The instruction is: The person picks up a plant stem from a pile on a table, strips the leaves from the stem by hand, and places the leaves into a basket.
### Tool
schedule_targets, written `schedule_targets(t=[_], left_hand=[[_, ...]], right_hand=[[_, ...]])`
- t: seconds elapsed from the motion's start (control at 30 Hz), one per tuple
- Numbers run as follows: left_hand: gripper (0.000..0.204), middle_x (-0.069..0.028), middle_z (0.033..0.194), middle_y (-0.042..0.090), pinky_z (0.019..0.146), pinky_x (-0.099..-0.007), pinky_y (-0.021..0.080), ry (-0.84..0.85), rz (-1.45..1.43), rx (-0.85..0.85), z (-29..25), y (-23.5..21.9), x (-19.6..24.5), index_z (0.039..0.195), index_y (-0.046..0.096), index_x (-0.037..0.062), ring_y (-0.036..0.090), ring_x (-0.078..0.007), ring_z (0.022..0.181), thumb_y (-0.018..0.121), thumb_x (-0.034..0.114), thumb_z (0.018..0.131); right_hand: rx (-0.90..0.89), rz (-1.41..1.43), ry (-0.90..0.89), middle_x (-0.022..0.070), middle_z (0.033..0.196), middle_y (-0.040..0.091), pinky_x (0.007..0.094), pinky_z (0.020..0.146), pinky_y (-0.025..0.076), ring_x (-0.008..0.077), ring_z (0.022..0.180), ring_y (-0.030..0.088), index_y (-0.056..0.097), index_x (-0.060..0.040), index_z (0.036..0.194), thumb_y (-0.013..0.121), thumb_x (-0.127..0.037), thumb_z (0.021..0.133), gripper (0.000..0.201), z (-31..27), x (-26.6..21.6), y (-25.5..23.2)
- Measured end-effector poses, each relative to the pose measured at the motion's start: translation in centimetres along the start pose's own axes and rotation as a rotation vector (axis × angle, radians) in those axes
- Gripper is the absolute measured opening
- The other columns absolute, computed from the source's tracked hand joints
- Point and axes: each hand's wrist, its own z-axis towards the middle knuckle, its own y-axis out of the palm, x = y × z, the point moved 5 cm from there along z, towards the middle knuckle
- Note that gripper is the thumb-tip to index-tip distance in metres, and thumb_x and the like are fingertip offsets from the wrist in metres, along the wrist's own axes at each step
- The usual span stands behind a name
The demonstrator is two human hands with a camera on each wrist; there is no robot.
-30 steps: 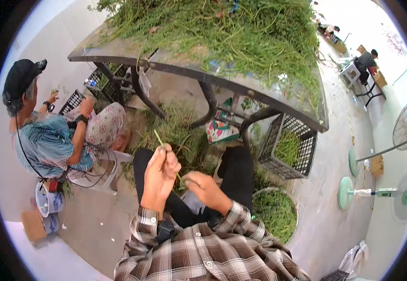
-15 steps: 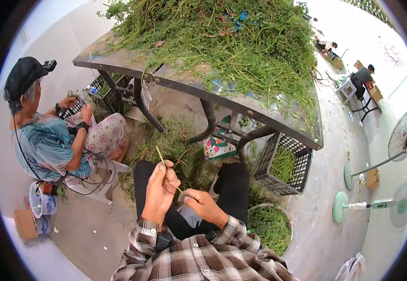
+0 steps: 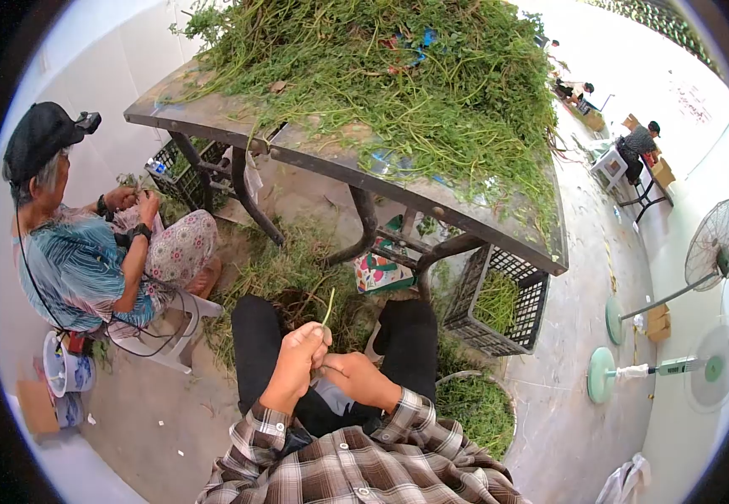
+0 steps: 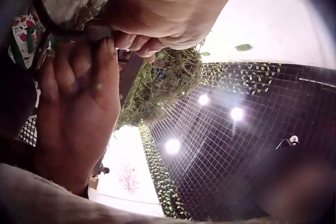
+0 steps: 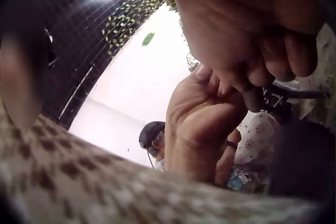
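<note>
My left hand (image 3: 296,363) pinches a thin green stem (image 3: 329,307), whose upper end stands up past the fingertips. Against it, my right hand (image 3: 358,382) has its fingers curled at the stem's lower part, which the hands hide. Both hands meet over my lap, between the knees. In the left wrist view the right hand (image 4: 79,98) comes up close under the left hand (image 4: 168,8). The right wrist view shows the curled fingers of the right hand (image 5: 247,29) overlapping the left hand (image 5: 197,124).
A table (image 3: 314,153) in front bears a large heap of greens (image 3: 398,84). More greens (image 3: 297,269) lie on the floor below. To the right stand a black crate (image 3: 499,307) of stems, a round basket (image 3: 475,412) of leaves and fans (image 3: 604,374). A seated person (image 3: 79,244) works at left.
My hands have come together from slightly apart, and less of the stem shows. The stem's upper end now leans right instead of left. The seated person's hands have shifted slightly.
</note>
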Motion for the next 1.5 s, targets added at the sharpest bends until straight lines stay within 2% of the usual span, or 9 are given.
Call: schedule_targets(t=[0.23,0.43,0.5,0.63,0.77,0.9,1.0,1.1,1.5], left_hand=[[0.023,0.0059,0.057,0.037,0.046,-0.0196,0.024,-0.150,0.272,-0.101,0.0,-0.2,-1.8,0.077,0.054,0.0036,0.031,-0.0029,0.050,0.045,0.019,0.092],[0.025,0.0059,0.056,0.036,0.043,-0.0196,0.023,-0.051,0.399,-0.118,0.3,1.5,-0.5,0.079,0.055,0.0046,0.029,-0.0034,0.048,0.043,0.020,0.094],[0.020,0.0037,0.058,0.040,0.043,-0.0198,0.025,0.007,0.325,-0.082,0.4,2.0,0.4,0.089,0.055,0.0025,0.031,-0.0040,0.047,0.042,0.017,0.094],[0.017,-0.0027,0.064,0.051,0.044,-0.0201,0.031,0.037,0.248,-0.062,0.2,4.4,2.7,0.099,0.052,0.0018,0.037,-0.0066,0.047,0.040,0.013,0.092],[0.014,-0.0049,0.067,0.053,0.043,-0.0214,0.032,0.100,0.156,-0.006,0.1,7.0,4.1,0.093,0.050,0.0038,0.038,-0.0089,0.047,0.038,0.005,0.086],[0.012,-0.0023,0.063,0.042,0.041,-0.0205,0.027,0.157,0.021,-0.113,0.4,9.5,5.9,0.086,0.047,0.0048,0.031,-0.0071,0.048,0.036,0.003,0.080],[0.013,0.0014,0.061,0.040,0.040,-0.0199,0.022,0.234,-0.006,-0.100,0.7,11.4,7.2,0.090,0.049,0.0044,0.029,-0.0050,0.047,0.041,0.014,0.092],[0.014,0.0044,0.056,0.037,0.039,-0.0184,0.020,0.292,0.006,-0.135,0.7,13.5,8.4,0.091,0.050,0.0044,0.027,-0.0029,0.045,0.044,0.018,0.093],[0.011,0.0067,0.054,0.033,0.038,-0.0173,0.020,0.326,-0.015,-0.291,0.9,20.6,8.8,0.090,0.051,0.0046,0.026,-0.0011,0.044,0.047,0.015,0.092]], right_hand=[[-0.044,-0.242,-0.162,0.0153,0.068,0.059,0.0438,0.059,0.046,0.0351,0.064,0.058,0.058,-0.0039,0.082,0.052,-0.015,0.080,0.013,-0.9,-0.2,0.1],[-0.284,-0.486,-0.099,0.0150,0.068,0.058,0.0436,0.061,0.047,0.0358,0.065,0.058,0.054,-0.0030,0.076,0.053,-0.014,0.081,0.013,-2.6,1.7,0.8],[0.058,-0.355,-0.082,0.0151,0.078,0.060,0.0426,0.068,0.047,0.0348,0.077,0.059,0.057,-0.0018,0.085,0.056,-0.015,0.081,0.014,-2.9,1.2,-1.5],[0.217,-0.406,-0.214,0.0162,0.103,0.058,0.0417,0.084,0.042,0.0340,0.097,0.052,0.056,-0.0014,0.108,0.056,-0.015,0.082,0.029,-3.5,-0.1,-4.2],[0.442,-0.278,-0.178,0.0158,0.104,0.058,0.0389,0.085,0.043,0.0335,0.098,0.053,0.056,-0.0007,0.108,0.055,-0.013,0.083,0.028,-5.7,-0.9,-6.4],[0.541,-0.077,-0.124,0.0158,0.099,0.059,0.0359,0.080,0.045,0.0318,0.092,0.056,0.057,0.0008,0.105,0.054,-0.011,0.084,0.024,-8.3,-1.2,-8.0],[0.606,0.032,-0.082,0.0156,0.094,0.060,0.0330,0.076,0.046,0.0291,0.085,0.059,0.058,0.0025,0.101,0.053,-0.009,0.085,0.021,-10.3,-0.4,-8.9],[0.631,0.092,0.001,0.0106,0.092,0.061,0.0270,0.071,0.047,0.0158,0.078,0.060,0.059,0.0039,0.101,0.049,-0.007,0.088,0.020,-12.1,2.0,-9.1],[0.821,0.381,0.256,0.0088,0.083,0.062,0.0259,0.064,0.046,0.0134,0.070,0.059,0.061,0.0043,0.098,0.048,-0.010,0.089,0.021,-19.4,7.1,-8.7]])
